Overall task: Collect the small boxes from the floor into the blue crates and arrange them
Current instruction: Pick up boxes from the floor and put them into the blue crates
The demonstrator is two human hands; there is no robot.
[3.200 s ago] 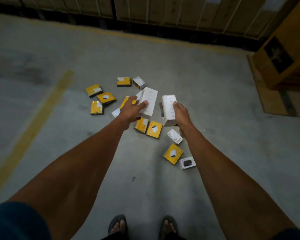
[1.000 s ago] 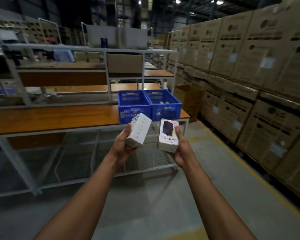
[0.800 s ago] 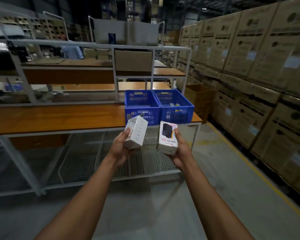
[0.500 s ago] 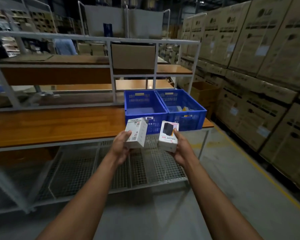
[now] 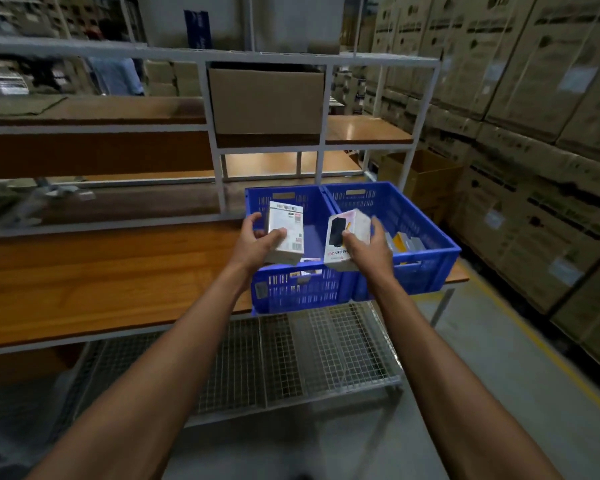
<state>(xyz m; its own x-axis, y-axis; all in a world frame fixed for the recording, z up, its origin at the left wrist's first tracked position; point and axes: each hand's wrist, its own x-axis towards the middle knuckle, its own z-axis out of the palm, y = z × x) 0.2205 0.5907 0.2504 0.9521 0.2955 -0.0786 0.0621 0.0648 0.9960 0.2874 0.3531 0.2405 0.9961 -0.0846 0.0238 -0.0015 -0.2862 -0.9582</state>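
Two blue crates stand side by side at the right end of a wooden bench: the left crate (image 5: 291,292) and the right crate (image 5: 426,233). My left hand (image 5: 257,242) grips a white box with a barcode label (image 5: 286,230) above the left crate. My right hand (image 5: 368,245) grips a white box printed with a black device (image 5: 343,233) over the wall shared by the crates. Another small box (image 5: 309,265) lies in the left crate. Yellow and white boxes (image 5: 404,242) lie in the right crate.
The wooden bench (image 5: 101,271) runs to the left, with a wire mesh shelf (image 5: 291,355) under it. A white metal frame with a cardboard box (image 5: 267,102) rises behind the crates. Stacked brown cartons (image 5: 534,133) line the right side. A person in a blue shirt (image 5: 118,76) stands far behind.
I have walked up to the bench from the floor pile. Both hands have carried their boxes forward and now hold them over the crates.
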